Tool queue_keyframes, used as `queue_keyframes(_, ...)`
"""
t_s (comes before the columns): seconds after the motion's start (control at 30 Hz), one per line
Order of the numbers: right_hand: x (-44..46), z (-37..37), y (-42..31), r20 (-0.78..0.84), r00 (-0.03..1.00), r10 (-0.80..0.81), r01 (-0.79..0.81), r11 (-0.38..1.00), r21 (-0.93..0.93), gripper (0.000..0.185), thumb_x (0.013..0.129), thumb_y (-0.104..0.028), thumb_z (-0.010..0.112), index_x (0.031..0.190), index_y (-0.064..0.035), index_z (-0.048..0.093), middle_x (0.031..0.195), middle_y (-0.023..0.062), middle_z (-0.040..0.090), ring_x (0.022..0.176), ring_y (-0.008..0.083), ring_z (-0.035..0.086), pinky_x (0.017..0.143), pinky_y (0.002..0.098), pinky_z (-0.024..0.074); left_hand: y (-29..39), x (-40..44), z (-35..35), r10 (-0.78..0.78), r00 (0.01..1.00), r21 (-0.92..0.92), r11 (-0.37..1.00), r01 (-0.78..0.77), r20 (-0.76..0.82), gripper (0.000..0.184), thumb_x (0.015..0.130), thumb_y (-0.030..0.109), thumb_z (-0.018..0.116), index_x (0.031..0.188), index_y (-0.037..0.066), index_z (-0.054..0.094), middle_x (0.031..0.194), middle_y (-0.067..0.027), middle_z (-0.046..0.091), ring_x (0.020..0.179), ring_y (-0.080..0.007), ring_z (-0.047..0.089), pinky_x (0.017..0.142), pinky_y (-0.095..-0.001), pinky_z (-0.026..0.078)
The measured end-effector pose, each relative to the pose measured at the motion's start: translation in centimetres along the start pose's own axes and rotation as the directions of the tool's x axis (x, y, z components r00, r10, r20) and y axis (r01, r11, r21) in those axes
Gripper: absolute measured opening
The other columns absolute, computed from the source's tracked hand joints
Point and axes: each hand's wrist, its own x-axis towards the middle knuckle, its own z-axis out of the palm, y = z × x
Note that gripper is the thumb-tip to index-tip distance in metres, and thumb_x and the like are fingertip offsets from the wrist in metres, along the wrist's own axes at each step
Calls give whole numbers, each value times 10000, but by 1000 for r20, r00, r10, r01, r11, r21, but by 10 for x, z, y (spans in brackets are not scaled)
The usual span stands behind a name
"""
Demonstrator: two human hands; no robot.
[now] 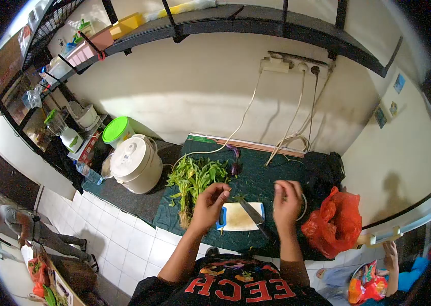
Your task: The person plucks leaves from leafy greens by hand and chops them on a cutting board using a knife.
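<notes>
The greens (197,178) lie in a loose heap on the dark cloth (259,171), just beyond and to the left of the left hand (212,203), leaves away from the person and pale root ends nearer; they look light and limp, with leaves that would bruise or tear easily, so the gathered stems just above the roots seem the best hold. The board (237,220) lies between the forearms, flat, probably light and stiff; the knife (250,210) rests across its right part, tip away from the body; its blade looks thin and rigid, perhaps slippery if wet, so the dark handle at the near end is the place to take it.

Both forearms reach forward from the body, hands raised over the cloth and apart, wrists bent slightly inward; the left thumb and forefinger come together at their tips, though I cannot tell whether they pinch a scrap; the right hand (287,202) has loosely curled fingers, its grip unclear, contents hidden if any.
</notes>
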Motion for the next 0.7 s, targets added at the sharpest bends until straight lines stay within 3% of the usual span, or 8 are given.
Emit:
queue_keyframes(0.1, -8, -38, 49, -76, 993, 88, -102, 973, -206, 90, 893, -83, 640, 948, -17, 667, 924, 104, 605, 853, 277, 602, 756, 365, 485, -9, 6, -5, -142, 990, -282, 950, 131, -17, 162, 956, 142, 619, 1081, 39, 606, 890, 40, 582, 783, -62, 521, 721, -221, 427)
queue_keyframes(0.2, -28, -81, 106, -176, 966, 191, -236, 928, -290, 163, 902, -122, 615, 1039, -46, 661, 986, 155, 618, 958, 359, 581, 862, 454, 465, -12, 8, -7, -189, 981, -335, 928, 162, -49, 158, 956, 133, 618, 1084, 42, 607, 888, 41, 581, 788, -56, 524, 725, -219, 432)
queue_keyframes(0.3, -48, -114, 146, -204, 964, 169, -246, 857, -453, 117, 883, -68, 619, 976, -10, 659, 965, 134, 617, 896, 327, 606, 789, 414, 496, -17, 10, -9, -186, 982, -357, 920, 162, -35, 159, 952, 128, 622, 1088, 46, 609, 895, 38, 588, 798, -58, 536, 730, -220, 439)
queue_keyframes(0.37, -69, -117, 177, -177, 939, 296, -330, 620, -712, 168, 844, -62, 623, 1002, -18, 662, 998, 145, 628, 948, 355, 591, 805, 464, 483, -20, 12, -9, -187, 982, -341, 925, 166, -29, 163, 950, 127, 625, 1089, 45, 608, 900, 35, 595, 801, -61, 540, 733, -223, 444)
queue_keyframes(0.5, -86, -109, 185, -110, 806, 582, -405, 405, -820, 218, 818, -63, 623, 1029, -26, 660, 1015, 155, 630, 980, 376, 573, 821, 495, 466, -26, 14, -5, -155, 987, -285, 948, 140, -31, 172, 941, 124, 636, 1090, 42, 606, 915, 25, 611, 804, -71, 552, 740, -231, 455)
queue_keyframes(0.57, -73, -85, 143, -83, 972, 219, -203, 608, -768, 212, 839, -58, 612, 1044, -24, 656, 1004, 157, 627, 970, 378, 573, 822, 495, 464, -28, 15, -5, -153, 988, -310, 941, 139, -21, 171, 936, 124, 643, 1083, 43, 606, 915, 22, 613, 806, -74, 557, 742, -238, 460)
queue_keyframes(0.63, -59, -56, 99, -38, 972, 232, -229, 895, -382, 193, 858, -57, 604, 1040, -26, 661, 989, 155, 626, 935, 364, 578, 820, 460, 471, -27, 12, -5, -159, 987, -331, 932, 148, -8, 170, 931, 124, 650, 1075, 44, 605, 916, 20, 615, 807, -77, 562, 744, -244, 465)
queue_keyframes(0.7, -47, -30, 50, 174, 964, 199, -201, 980, -9, 166, 880, -56, 626, 1037, -31, 673, 985, 129, 659, 905, 270, 627, 805, 342, 486, -24, 6, -3, -219, 976, -371, 905, 210, 17, 152, 908, 71, 658, 1047, 58, 596, 939, 13, 608, 828, -98, 571, 751, -256, 462)
